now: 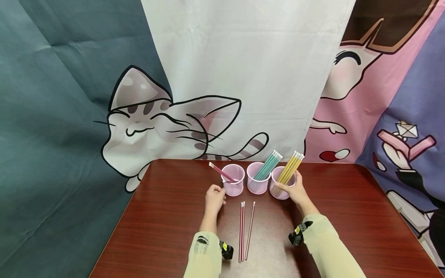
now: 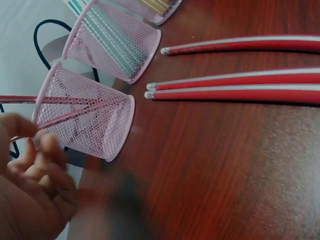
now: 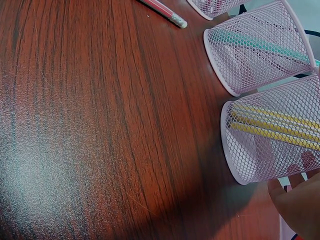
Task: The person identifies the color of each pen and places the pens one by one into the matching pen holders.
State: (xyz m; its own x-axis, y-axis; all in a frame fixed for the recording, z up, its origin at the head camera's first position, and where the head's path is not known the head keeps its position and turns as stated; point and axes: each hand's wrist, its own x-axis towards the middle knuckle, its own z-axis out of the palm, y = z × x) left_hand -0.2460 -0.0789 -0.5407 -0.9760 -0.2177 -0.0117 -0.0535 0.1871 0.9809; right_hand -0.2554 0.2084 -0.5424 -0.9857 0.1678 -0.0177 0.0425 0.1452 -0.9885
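Observation:
My right hand (image 1: 294,190) grips the rightmost pink mesh pencil cup (image 3: 270,150), its thumb across the near side. Yellow pencils (image 1: 291,168) lean inside that cup. Loosely curled, my left hand (image 1: 214,199) is beside the leftmost pink mesh cup (image 1: 233,188). Inside this cup are red pencils (image 2: 75,101), one with its white end close to my left fingers; I see no clear grip on it. Between these two stands the middle mesh cup (image 1: 257,187), holding teal pencils (image 1: 268,166). Several red striped pencils (image 1: 241,231) lie on the table in front of the cups.
The dark reddish wooden table (image 1: 160,216) ends just behind the row of cups. Beyond it hangs a printed cloth (image 1: 243,58) with a cartoon cat. A camera is strapped to each wrist over pale sleeves (image 1: 330,239).

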